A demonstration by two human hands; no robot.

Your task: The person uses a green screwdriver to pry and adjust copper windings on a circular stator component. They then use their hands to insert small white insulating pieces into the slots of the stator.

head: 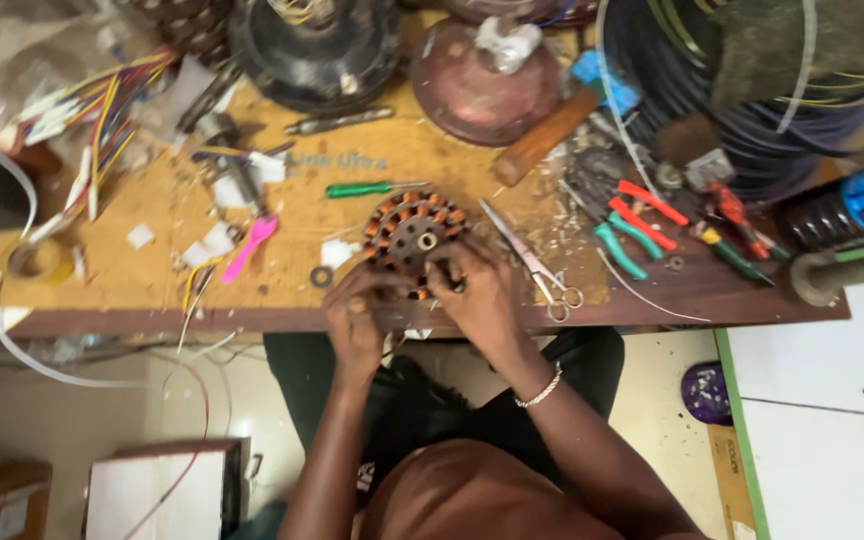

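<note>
Both hands, the left hand [357,318] and right hand [477,292], grasped the stator [410,232] at the workbench [152,290] edge beside scissors [537,268], a stiff, probably heavy piece, best held by its rim because the copper windings looked fragile.

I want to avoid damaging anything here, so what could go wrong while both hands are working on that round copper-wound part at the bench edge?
The wound stator sits near the bench edge, gripped by the left hand and right hand; a slip could drop it into the lap. The scissors lie right beside the right hand, so a sideways move might catch the blades. Fingers pressing the copper coils could nick or loosen the thin wire.
</note>
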